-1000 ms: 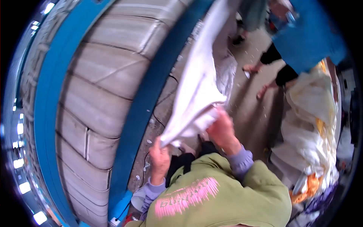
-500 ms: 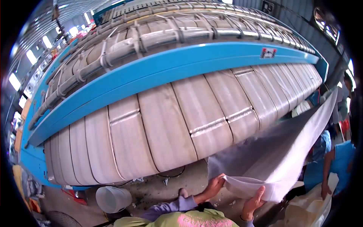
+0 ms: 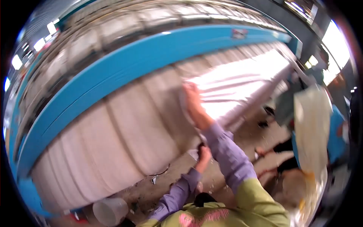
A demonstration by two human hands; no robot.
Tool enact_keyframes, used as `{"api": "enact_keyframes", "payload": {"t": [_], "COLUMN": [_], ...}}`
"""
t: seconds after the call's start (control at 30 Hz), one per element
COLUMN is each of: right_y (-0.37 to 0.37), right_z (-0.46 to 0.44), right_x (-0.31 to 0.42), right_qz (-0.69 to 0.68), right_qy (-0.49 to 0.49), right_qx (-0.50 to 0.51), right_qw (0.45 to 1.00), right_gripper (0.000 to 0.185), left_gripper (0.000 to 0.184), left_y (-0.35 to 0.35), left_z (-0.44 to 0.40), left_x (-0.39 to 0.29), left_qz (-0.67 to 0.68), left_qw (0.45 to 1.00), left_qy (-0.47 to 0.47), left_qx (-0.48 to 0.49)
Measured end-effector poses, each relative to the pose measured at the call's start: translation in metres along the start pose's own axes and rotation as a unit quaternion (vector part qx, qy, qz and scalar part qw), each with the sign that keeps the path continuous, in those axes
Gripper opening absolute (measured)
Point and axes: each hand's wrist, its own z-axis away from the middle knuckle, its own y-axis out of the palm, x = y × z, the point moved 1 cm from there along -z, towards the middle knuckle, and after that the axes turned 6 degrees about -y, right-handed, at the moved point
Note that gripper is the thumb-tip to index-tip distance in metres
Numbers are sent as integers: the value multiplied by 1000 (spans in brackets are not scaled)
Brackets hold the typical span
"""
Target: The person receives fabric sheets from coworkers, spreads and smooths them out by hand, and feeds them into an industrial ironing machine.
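Observation:
A white cloth [image 3: 242, 83] lies spread over the right part of the padded beige belt [image 3: 124, 132] of a large blue machine. My right hand [image 3: 194, 104] presses on the cloth's left end, its fingers blurred and partly lost against the bright fabric. Lower down, at the belt's near edge, my left hand [image 3: 204, 156] is closed by the cloth's lower corner; what is between its fingers is too blurred to make out. Near the machine's far right end, the cloth reaches a person in grey-green [image 3: 289, 100].
A blue rail [image 3: 124, 56] runs along the belt's far side. A translucent bucket [image 3: 110, 211] stands on the floor at lower left. At right, a person in blue [image 3: 336, 132] is beside a hanging pale cloth [image 3: 312, 125] and a heap of fabric [image 3: 302, 193].
The cloth, held up in front of the belt before, now lies on it. My right hand has moved up and left onto the belt, and my left hand is lower at its edge.

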Motion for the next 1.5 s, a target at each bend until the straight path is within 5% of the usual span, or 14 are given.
{"api": "enact_keyframes", "payload": {"t": [0.07, 0.13, 0.27, 0.37, 0.53, 0.67, 0.73, 0.83, 0.97, 1.1, 1.13, 1.23, 1.37, 1.5], "right_y": [-2, -17, -89, -103, -53, -20, -21, -78, -181, -269, -289, -372, -498, -551], "right_z": [-14, -12, 40, 72, 22, -29, -25, 41, 175, 350, 395, 468, 544, 479], "right_x": [12, 8, 56, 1, -8, -8, 6, 24, -45, -159, -170, -171, -230, -145], "right_qz": [17, 45, 286, 527, 506, 458, 262, 232, 272, 171, 92, 156, 245, 282], "right_qy": [148, -92, -156, -207, -190, -193, -206, -322, -180, 206, 393, 533, 451, 365], "right_qx": [170, 203, 172, 113, 155, 172, 102, -54, -115, -120, -182, -262, -443, -528], "right_qw": [974, 974, 930, 817, 827, 850, 937, 916, 938, 956, 897, 789, 736, 713], "right_gripper": [37, 47, 57, 63, 69, 70, 67, 48, 31, 40, 49, 55, 66, 75], "left_gripper": [57, 43, 36, 30, 45, 50, 43, 35, 27, 27, 29, 30, 26, 26], "left_y": [-25, 4, 4, -17, -17, -37, -34, -37, -27, -1, 9, 19, 52, 106], "left_z": [-31, 0, 48, 62, 38, -29, -16, 40, 122, 151, 159, 163, 159, 157], "left_x": [34, -28, -70, -65, -67, -37, -56, -90, -122, -145, -144, -117, -64, -51], "left_qz": [272, 156, -68, -38, -96, -58, -57, -117, -205, -177, -173, -253, -307, -372], "left_qw": [954, 982, 984, 998, 985, 984, 983, 989, 974, 949, 942, 945, 949, 913], "left_qy": [-117, -44, 0, 14, 141, -161, -149, -61, 91, 232, 249, 198, 25, -23], "left_qx": [-56, -98, -166, -44, 4, -42, -89, -61, -22, -117, -142, -64, 74, 162]}}
